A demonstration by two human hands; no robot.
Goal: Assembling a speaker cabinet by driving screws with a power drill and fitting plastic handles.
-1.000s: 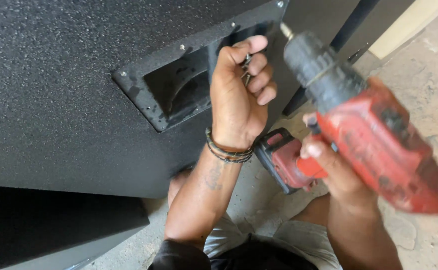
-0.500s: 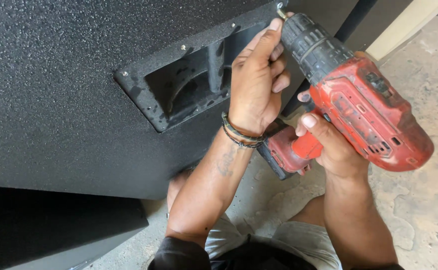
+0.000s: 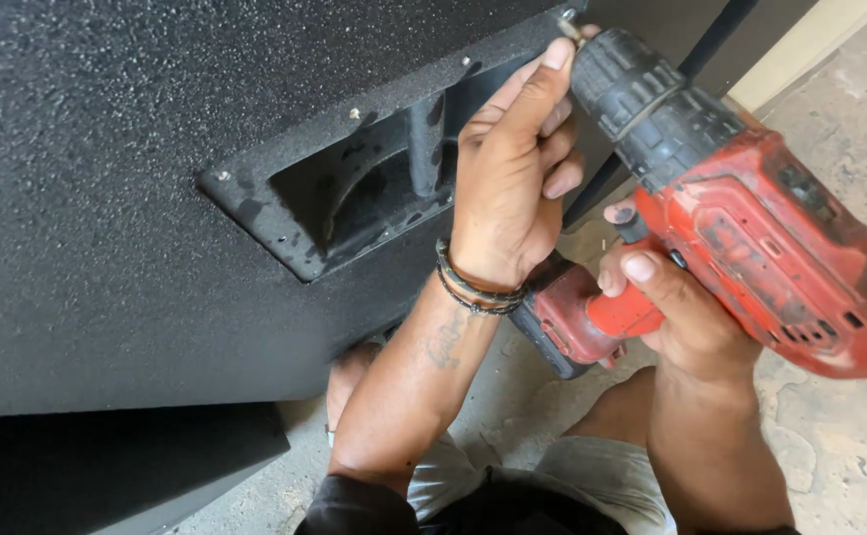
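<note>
While the right hand (image 3: pixel 666 307) is clenching a red cordless drill (image 3: pixel 741 213), left hand (image 3: pixel 513 188) is lying loosely curled, index fingertip touching the black recessed plastic handle plate (image 3: pixel 354 188), textured black cabinet (image 3: pixel 107 198).

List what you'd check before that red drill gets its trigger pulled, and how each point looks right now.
1. Drill gripped: ok, right hand wraps its handle.
2. Bit at the corner of the recessed handle plate: ok.
3. Left hand steadying: ok, though its forefinger lies close beside the chuck.
4. Screw seated on the bit: cannot tell, hidden.
5. Black cabinet steady: cannot tell.
</note>
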